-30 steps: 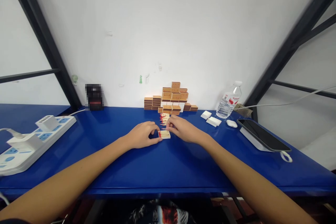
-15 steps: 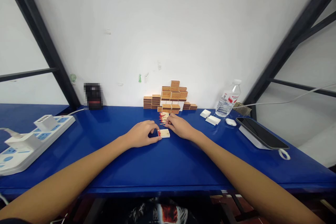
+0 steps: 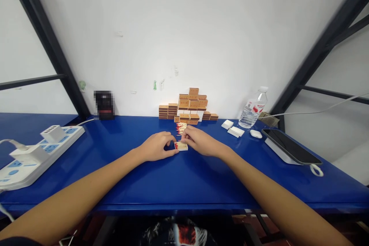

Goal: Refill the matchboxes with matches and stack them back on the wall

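A small white matchbox tray (image 3: 182, 146) holding matches with red heads at its left end lies on the blue table. My left hand (image 3: 158, 147) grips the tray's left end between thumb and forefinger. My right hand (image 3: 198, 140) is pinched above the tray's back edge, on a match whose red head just shows left of the fingertips. Right behind this hand is a loose pile of red-headed matches (image 3: 181, 127), partly hidden by the fingers.
Stacked brown matchboxes (image 3: 192, 103) stand against the wall. White trays (image 3: 235, 132), a water bottle (image 3: 253, 109), a white earphone case (image 3: 256, 134) and a propped phone (image 3: 291, 147) are at right. A white power strip (image 3: 62, 146) lies at left, a dark pixelated object (image 3: 104, 105) behind.
My right hand has moved from beside the match pile toward me, over the tray's back edge. My left hand keeps its hold on the tray. The view has shifted slightly.
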`<state>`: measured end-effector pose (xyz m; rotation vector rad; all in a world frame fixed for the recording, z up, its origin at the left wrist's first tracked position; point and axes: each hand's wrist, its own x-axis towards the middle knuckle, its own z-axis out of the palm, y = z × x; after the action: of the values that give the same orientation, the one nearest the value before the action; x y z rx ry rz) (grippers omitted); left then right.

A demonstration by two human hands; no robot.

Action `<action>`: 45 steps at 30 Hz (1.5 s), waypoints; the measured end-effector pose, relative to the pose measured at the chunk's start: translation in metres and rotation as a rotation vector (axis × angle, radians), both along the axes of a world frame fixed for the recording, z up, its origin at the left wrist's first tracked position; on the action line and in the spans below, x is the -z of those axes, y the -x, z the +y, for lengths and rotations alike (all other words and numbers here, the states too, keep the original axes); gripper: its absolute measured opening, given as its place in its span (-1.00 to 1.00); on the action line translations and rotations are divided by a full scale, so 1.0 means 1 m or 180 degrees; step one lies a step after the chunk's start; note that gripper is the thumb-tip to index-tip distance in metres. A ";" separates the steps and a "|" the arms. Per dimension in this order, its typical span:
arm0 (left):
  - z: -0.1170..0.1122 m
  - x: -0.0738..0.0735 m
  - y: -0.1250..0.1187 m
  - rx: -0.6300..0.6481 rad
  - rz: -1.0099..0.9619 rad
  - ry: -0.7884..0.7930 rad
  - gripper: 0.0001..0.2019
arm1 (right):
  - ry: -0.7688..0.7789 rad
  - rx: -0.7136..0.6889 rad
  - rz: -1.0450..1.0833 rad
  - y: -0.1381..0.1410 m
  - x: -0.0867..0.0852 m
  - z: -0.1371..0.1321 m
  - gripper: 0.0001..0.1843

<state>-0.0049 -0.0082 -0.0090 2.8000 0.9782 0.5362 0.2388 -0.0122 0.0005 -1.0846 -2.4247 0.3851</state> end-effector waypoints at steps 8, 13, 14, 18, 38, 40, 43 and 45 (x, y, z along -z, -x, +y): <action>0.000 0.001 0.002 -0.0015 -0.0030 0.0059 -0.69 | -0.0295 0.0129 0.0243 -0.008 0.017 0.020 -0.90; 0.001 0.002 0.002 -0.0017 -0.0040 0.0029 -0.69 | -0.0285 0.0197 -0.0035 -0.010 0.034 0.035 -0.88; 0.001 0.002 0.001 -0.0020 -0.0036 0.0026 -0.69 | -0.0279 0.0214 -0.0069 -0.009 0.035 0.036 -0.90; 0.001 0.001 0.001 -0.0036 -0.0027 0.0038 -0.70 | -0.0305 0.0282 -0.0058 -0.005 0.036 0.036 -0.89; 0.001 0.001 0.002 -0.0033 -0.0023 0.0047 -0.70 | -0.0246 0.0514 -0.0360 -0.025 0.027 0.038 -0.88; 0.001 0.000 0.001 -0.0018 -0.0024 0.0042 -0.71 | -0.0069 0.0608 -0.0458 -0.031 0.024 0.039 -0.92; 0.000 -0.001 0.001 0.0002 -0.0027 0.0033 -0.71 | 0.0138 0.0699 -0.0525 -0.039 0.019 0.040 -0.93; -0.001 -0.001 0.001 0.0014 -0.0034 0.0026 -0.71 | 0.0148 0.0710 -0.0541 -0.042 0.016 0.041 -0.90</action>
<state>-0.0060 -0.0088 -0.0082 2.7886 0.9695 0.5446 0.2808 0.0284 -0.0159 -1.4443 -2.4140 0.2867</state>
